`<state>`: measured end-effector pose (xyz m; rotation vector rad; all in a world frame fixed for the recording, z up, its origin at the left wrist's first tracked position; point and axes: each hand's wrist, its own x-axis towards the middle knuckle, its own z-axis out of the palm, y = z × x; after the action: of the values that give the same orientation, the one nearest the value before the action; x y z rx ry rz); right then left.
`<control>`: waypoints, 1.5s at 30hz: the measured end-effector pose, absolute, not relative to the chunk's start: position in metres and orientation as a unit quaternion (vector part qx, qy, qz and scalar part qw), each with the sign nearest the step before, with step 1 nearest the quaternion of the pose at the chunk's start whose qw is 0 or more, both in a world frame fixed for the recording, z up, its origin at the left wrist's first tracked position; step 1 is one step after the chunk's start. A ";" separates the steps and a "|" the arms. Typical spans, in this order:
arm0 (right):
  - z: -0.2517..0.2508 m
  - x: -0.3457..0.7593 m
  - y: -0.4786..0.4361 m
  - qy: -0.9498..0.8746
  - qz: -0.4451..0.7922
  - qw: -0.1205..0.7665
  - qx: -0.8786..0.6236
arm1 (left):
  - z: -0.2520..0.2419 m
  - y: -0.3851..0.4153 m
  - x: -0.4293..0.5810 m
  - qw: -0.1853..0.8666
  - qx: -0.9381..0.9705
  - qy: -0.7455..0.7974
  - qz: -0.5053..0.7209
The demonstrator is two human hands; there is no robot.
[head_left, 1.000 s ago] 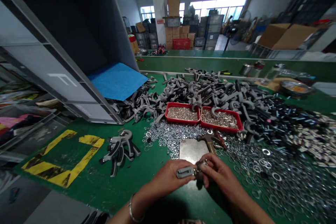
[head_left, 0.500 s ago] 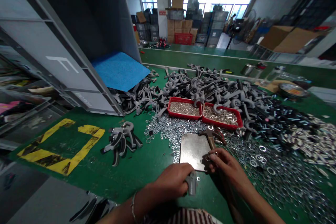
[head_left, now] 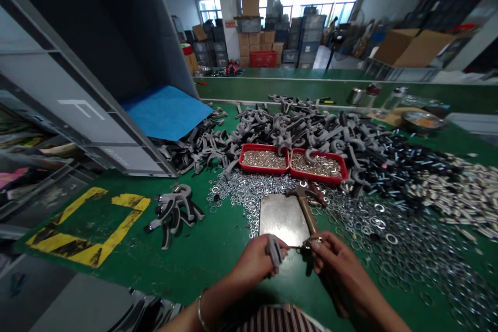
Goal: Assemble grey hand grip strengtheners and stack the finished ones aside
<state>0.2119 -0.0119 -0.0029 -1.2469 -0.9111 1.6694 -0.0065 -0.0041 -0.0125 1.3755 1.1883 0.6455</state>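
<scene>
My left hand (head_left: 254, 259) is closed on a grey plastic clamp part (head_left: 274, 250), held tilted over the near edge of the steel plate (head_left: 282, 218). A thin dark rod (head_left: 293, 247) shows between my two hands. My right hand (head_left: 332, 254) pinches small shiny metal pieces (head_left: 311, 242), which look like rings, at the rod's right end; fingers partly hide them. Across the plate's right side lies a hammer (head_left: 306, 208), its wooden handle running down toward my right hand.
Two red trays (head_left: 264, 170) of small metal parts stand behind the plate, before a heap of grey clamp parts (head_left: 295, 124). Loose washers (head_left: 389, 254) spread rightward. Several assembled-looking grey and black clamps (head_left: 175, 212) lie at left, near a large grey crate (head_left: 136, 161).
My left hand has raised and turned the grey part, bringing it nearer my right hand. The thin rod now shows between them. The whole view has shifted slightly.
</scene>
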 end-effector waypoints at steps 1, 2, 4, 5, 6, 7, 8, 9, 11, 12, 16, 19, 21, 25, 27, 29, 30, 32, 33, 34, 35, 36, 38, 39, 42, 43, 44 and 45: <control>-0.003 0.210 -0.014 -0.367 0.679 0.411 -0.486 | -0.009 -0.005 -0.009 0.618 0.517 0.510 0.302; -0.003 0.207 -0.016 -0.370 0.691 0.401 -0.474 | -0.006 -0.007 -0.011 0.652 0.461 0.508 0.323; -0.002 0.199 -0.017 -0.377 0.714 0.381 -0.450 | -0.001 -0.009 -0.011 0.685 0.402 0.492 0.355; 0.000 0.195 -0.017 -0.379 0.722 0.375 -0.440 | 0.001 -0.011 -0.010 0.688 0.391 0.488 0.367; 0.001 0.192 -0.016 -0.381 0.728 0.373 -0.431 | 0.002 -0.012 -0.008 0.689 0.386 0.486 0.374; 0.003 0.189 -0.015 -0.382 0.732 0.374 -0.422 | 0.003 -0.013 -0.006 0.688 0.386 0.485 0.377; 0.004 0.186 -0.014 -0.381 0.736 0.376 -0.414 | 0.003 -0.014 -0.003 0.686 0.388 0.484 0.380; 0.005 0.185 -0.014 -0.377 0.741 0.378 -0.406 | 0.003 -0.015 -0.001 0.685 0.390 0.483 0.382; 0.005 0.183 -0.013 -0.360 0.755 0.386 -0.390 | 0.002 -0.016 0.003 0.681 0.393 0.485 0.382; 0.005 0.184 -0.014 -0.345 0.763 0.388 -0.386 | 0.001 -0.016 0.004 0.681 0.396 0.486 0.379; 0.001 0.186 -0.016 -0.241 0.820 0.378 -0.356 | -0.007 -0.016 0.004 0.686 0.415 0.474 0.364; -0.003 0.187 -0.017 -0.191 0.857 0.358 -0.319 | -0.012 -0.017 0.002 0.679 0.421 0.474 0.369; -0.003 0.188 -0.016 -0.208 0.857 0.353 -0.313 | -0.011 -0.018 -0.001 0.679 0.422 0.473 0.370; 0.004 0.193 -0.007 -0.266 0.865 0.294 -0.307 | 0.004 -0.018 -0.009 0.647 0.492 0.452 0.367; 0.010 0.195 0.000 -0.283 0.877 0.246 -0.301 | 0.014 -0.016 -0.014 0.580 0.593 0.434 0.352; 0.017 0.197 0.008 -0.328 0.854 0.238 -0.327 | 0.019 -0.013 -0.018 0.510 0.675 0.425 0.322; 0.021 0.198 0.012 -0.371 0.821 0.252 -0.353 | 0.021 -0.012 -0.020 0.487 0.693 0.435 0.306; 0.029 0.200 0.018 -0.480 0.714 0.297 -0.414 | 0.020 -0.009 -0.026 0.470 0.689 0.473 0.282; 0.033 0.201 0.019 -0.530 0.655 0.314 -0.438 | 0.019 -0.008 -0.029 0.476 0.677 0.489 0.276; 0.036 0.202 0.020 -0.568 0.606 0.324 -0.454 | 0.018 -0.007 -0.033 0.494 0.659 0.495 0.274; 0.039 0.203 0.020 -0.592 0.573 0.326 -0.464 | 0.017 -0.006 -0.035 0.526 0.635 0.493 0.278; 0.041 0.204 0.020 -0.602 0.558 0.324 -0.471 | 0.015 -0.004 -0.038 0.565 0.605 0.483 0.286; 0.042 0.203 0.017 -0.592 0.564 0.319 -0.480 | 0.012 -0.001 -0.038 0.633 0.535 0.464 0.312; 0.042 0.201 0.015 -0.578 0.574 0.320 -0.484 | 0.010 0.000 -0.036 0.650 0.506 0.462 0.329; 0.037 0.189 0.009 -0.512 0.597 0.355 -0.506 | 0.002 0.004 -0.023 0.633 0.474 0.480 0.379; 0.035 0.183 0.008 -0.489 0.600 0.373 -0.512 | -0.001 0.005 -0.018 0.620 0.473 0.489 0.390; 0.032 0.177 0.006 -0.468 0.600 0.392 -0.516 | -0.004 0.005 -0.012 0.609 0.471 0.497 0.399; 0.030 0.171 0.005 -0.452 0.598 0.411 -0.519 | -0.006 0.005 -0.007 0.602 0.467 0.504 0.408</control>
<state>0.1711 0.0051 0.0301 -1.3072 -1.1371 1.5046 -0.0067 0.0055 -0.0060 1.0812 1.1671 0.9452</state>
